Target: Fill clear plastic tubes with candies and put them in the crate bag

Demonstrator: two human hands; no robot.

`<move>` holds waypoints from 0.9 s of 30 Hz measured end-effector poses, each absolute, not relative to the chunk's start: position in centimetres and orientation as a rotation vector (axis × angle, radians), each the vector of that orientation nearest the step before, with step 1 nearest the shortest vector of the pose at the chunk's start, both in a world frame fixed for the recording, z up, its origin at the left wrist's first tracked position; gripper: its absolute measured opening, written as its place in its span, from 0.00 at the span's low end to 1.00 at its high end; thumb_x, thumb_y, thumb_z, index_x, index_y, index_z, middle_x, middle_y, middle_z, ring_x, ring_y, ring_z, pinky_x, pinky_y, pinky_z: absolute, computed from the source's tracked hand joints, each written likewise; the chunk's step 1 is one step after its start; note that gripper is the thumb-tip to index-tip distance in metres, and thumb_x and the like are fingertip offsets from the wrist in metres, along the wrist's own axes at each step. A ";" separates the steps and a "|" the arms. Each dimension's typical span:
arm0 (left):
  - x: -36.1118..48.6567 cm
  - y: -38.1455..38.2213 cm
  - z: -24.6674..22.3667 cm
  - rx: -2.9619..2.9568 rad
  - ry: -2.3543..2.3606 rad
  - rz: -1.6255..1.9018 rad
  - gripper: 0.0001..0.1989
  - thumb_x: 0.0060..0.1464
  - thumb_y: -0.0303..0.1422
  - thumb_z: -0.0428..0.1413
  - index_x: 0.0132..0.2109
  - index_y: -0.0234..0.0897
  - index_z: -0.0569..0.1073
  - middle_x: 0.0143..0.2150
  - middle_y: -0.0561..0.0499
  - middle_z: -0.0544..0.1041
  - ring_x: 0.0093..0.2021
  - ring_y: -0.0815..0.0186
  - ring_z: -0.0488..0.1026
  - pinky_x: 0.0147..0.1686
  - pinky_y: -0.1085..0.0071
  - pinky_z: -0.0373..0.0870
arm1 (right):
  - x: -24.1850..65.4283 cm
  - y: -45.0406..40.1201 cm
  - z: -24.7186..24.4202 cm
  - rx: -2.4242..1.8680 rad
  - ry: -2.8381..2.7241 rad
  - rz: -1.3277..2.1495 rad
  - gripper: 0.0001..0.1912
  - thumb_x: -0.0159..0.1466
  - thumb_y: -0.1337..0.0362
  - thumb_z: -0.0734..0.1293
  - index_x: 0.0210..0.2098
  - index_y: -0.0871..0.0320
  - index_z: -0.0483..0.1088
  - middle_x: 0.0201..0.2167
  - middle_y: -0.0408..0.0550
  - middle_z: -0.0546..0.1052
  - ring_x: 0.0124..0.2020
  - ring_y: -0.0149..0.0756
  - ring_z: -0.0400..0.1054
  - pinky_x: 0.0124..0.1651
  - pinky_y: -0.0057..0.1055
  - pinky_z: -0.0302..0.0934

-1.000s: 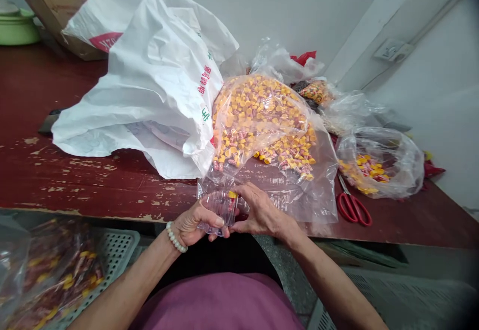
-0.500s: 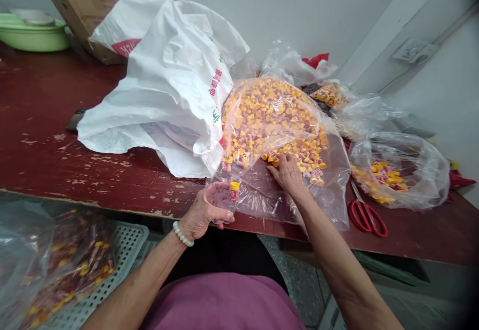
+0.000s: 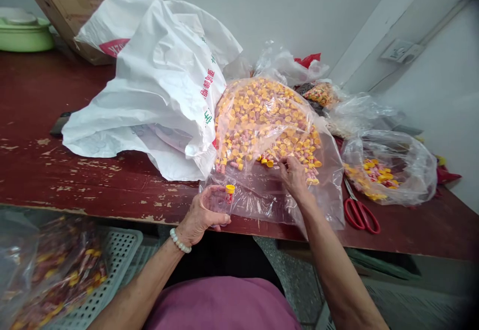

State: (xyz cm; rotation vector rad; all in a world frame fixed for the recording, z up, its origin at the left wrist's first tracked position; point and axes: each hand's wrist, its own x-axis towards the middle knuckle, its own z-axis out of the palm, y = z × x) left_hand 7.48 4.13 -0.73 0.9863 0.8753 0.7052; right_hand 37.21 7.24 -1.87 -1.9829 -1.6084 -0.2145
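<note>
My left hand (image 3: pixel 200 215), with a pale bead bracelet (image 3: pixel 180 240) at the wrist, is closed around a clear plastic cup (image 3: pixel 214 200) near the table's front edge. A small yellow-capped tube (image 3: pixel 229 193) with a red label stands upright at the cup's right side. My right hand (image 3: pixel 294 175) is at the mouth of a large clear plastic bag (image 3: pixel 258 207), its fingers pinched together. Whatever they hold, if anything, is hidden. Many small yellow-capped pieces (image 3: pixel 265 105) with red and white labels fill the bag, and a few lie just left of my right fingertips.
Red-handled scissors (image 3: pixel 361 215) lie right of the bag, beside a smaller open bag (image 3: pixel 426 170) of similar pieces. A big white sack (image 3: pixel 149 80) is on the left, with a carton (image 3: pixel 71 10) and green basin (image 3: pixel 24 36) behind. Below left stands a perforated crate (image 3: pixel 123 245).
My right fingers have drawn together from a spread reach over the pieces. My left hand still holds the cup. The whole view has shifted slightly.
</note>
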 end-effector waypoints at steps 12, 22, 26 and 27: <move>7.3 3.9 -0.7 0.982 0.926 0.760 0.34 0.32 0.25 0.65 0.51 0.39 0.65 0.43 0.50 0.74 0.27 0.66 0.76 0.14 0.79 0.66 | 33.3 8.0 -3.7 -2.001 -1.698 -0.081 0.10 0.60 0.63 0.63 0.38 0.61 0.70 0.45 0.60 0.68 0.46 0.49 0.61 0.49 0.46 0.58; 7.7 3.4 -0.1 1.225 0.919 0.813 0.27 0.33 0.22 0.63 0.45 0.35 0.68 0.44 0.48 0.75 0.30 0.70 0.72 0.27 0.76 0.70 | 29.0 2.4 2.3 -1.492 -1.528 0.622 0.14 0.65 0.56 0.60 0.44 0.58 0.66 0.35 0.47 0.74 0.30 0.32 0.67 0.33 0.30 0.62; 7.7 3.4 0.0 1.264 0.921 0.816 0.27 0.33 0.22 0.63 0.45 0.34 0.69 0.43 0.47 0.75 0.35 0.67 0.73 0.29 0.76 0.70 | 26.1 -0.2 4.8 -1.299 -1.773 0.664 0.09 0.65 0.61 0.61 0.42 0.56 0.69 0.35 0.47 0.75 0.36 0.33 0.69 0.39 0.30 0.63; 7.7 3.4 0.0 1.246 0.921 0.802 0.28 0.33 0.22 0.63 0.46 0.35 0.68 0.43 0.47 0.75 0.33 0.68 0.72 0.27 0.76 0.70 | 25.8 -0.4 5.1 -1.274 -1.830 0.617 0.09 0.65 0.63 0.61 0.42 0.56 0.70 0.35 0.46 0.75 0.36 0.33 0.69 0.39 0.30 0.63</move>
